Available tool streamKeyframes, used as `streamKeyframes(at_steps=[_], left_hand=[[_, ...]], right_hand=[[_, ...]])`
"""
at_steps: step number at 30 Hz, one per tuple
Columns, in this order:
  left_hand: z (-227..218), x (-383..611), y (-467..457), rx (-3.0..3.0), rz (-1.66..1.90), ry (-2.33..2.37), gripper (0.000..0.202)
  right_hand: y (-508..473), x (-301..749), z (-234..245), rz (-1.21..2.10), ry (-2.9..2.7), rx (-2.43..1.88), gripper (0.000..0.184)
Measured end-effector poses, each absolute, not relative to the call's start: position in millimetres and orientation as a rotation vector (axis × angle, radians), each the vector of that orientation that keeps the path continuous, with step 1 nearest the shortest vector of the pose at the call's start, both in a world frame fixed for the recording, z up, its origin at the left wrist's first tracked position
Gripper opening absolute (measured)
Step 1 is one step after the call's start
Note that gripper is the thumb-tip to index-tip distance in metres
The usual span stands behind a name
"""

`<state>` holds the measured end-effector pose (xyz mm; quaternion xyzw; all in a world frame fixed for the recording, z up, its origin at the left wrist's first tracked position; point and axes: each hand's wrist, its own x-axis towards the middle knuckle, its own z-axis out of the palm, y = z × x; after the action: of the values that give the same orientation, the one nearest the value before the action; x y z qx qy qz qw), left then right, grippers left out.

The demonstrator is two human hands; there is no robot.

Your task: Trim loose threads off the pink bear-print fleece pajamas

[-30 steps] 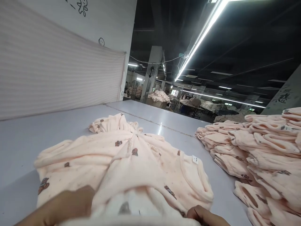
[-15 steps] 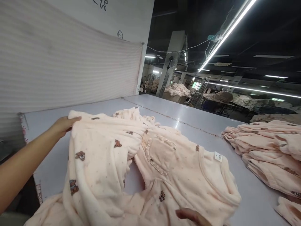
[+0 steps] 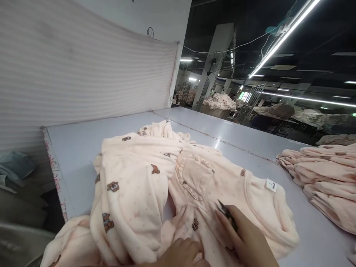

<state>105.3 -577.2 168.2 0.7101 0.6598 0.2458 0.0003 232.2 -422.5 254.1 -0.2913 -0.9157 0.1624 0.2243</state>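
Observation:
A pale pink plush pajama top with brown bear prints lies on the table in front of me. It has a ruffled pocket and a white label at the neckline. My left hand is low in the view, its fingers curled on the bunched cloth below the pocket. Over the fabric just to its right, my right hand is closed around small dark thread snips, whose pointed tip is up near the pocket. Part of the snips is hidden by my fingers.
The grey-white table extends ahead to a striped cloth hanging. A stack of folded pink garments sits at the right. Blue-grey cloth lies beyond the table's left edge. Far off are heaped garments and metal racks.
My left hand has let go of the garment's upper left corner and come down to the bottom middle. My right hand has risen into view with the snips. The view has shifted left.

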Motion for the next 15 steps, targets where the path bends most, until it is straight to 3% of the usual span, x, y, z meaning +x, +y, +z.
streamKeyframes(at_steps=[2, 5, 15], left_hand=[[123.5, 116.9, -572.3, 2.090, 0.740, 2.153, 0.022], [92.6, 116.4, -575.6, 1.963, 0.758, 2.203, 0.028], [83.9, 110.5, -579.1, 1.814, 0.812, 2.118, 0.027]], right_hand=[[-425.2, 215.2, 248.7, 0.342, -2.604, -0.789, 0.030], [-423.3, 201.4, 242.4, 0.158, -2.716, -0.739, 0.030], [-410.8, 189.5, 237.0, -0.063, -2.866, -0.678, 0.030]])
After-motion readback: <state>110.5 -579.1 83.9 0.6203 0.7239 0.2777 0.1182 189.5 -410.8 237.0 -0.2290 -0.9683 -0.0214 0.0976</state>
